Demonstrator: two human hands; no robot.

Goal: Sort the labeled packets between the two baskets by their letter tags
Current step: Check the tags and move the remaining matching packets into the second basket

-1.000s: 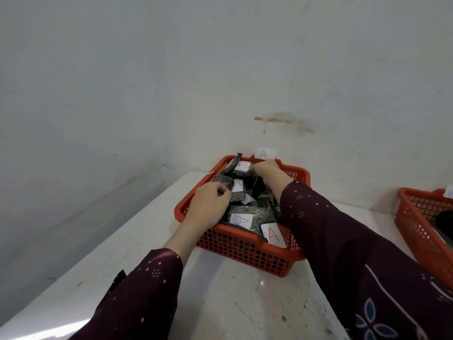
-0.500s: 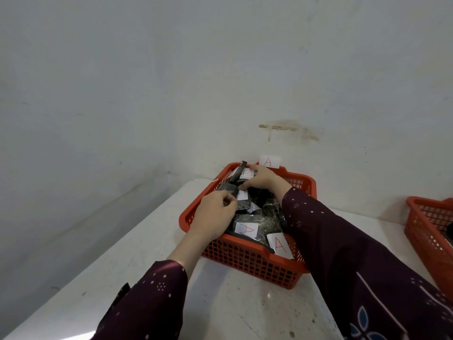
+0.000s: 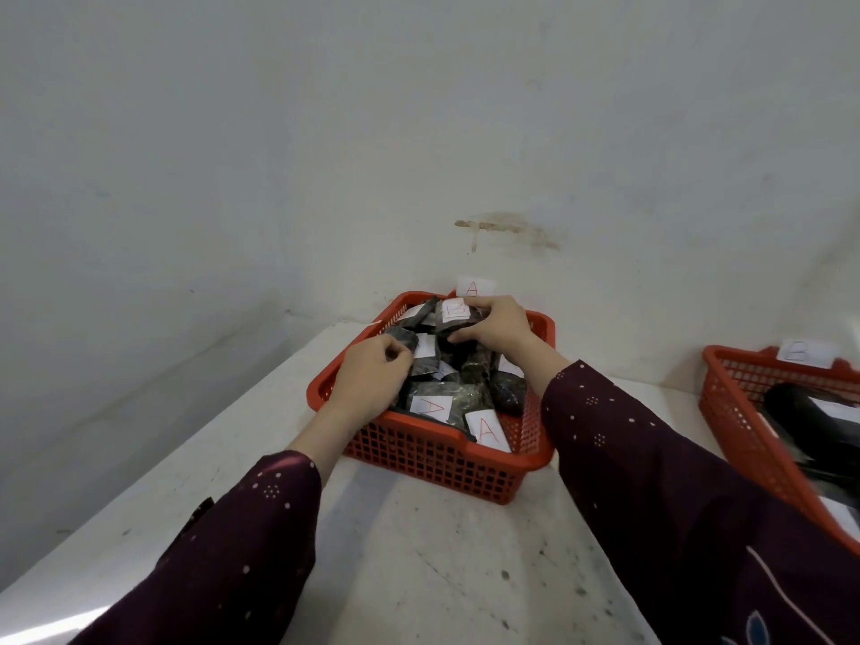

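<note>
A red basket point(image 3: 433, 463) tagged A point(image 3: 473, 288) on its far rim stands against the wall, full of dark packets with white letter tags. My right hand point(image 3: 500, 324) grips a dark packet whose tag reads B point(image 3: 455, 311) at the basket's far end. My left hand point(image 3: 372, 377) is closed on the corner of another dark packet point(image 3: 404, 339) at the left side. Two packets tagged A point(image 3: 430, 407) point(image 3: 486, 430) lie at the near edge. A second red basket point(image 3: 744, 425) tagged B point(image 3: 807, 352) sits at the right, holding dark packets.
Both baskets stand on a white speckled tabletop point(image 3: 442, 551) set into a corner of white walls. The table's left edge runs diagonally beside my left arm. Bare tabletop lies between the two baskets and in front of them.
My right hand has taken hold of the B-tagged packet and lifted it a little, so its tag now shows. The view has shifted, bringing the right basket further into sight.
</note>
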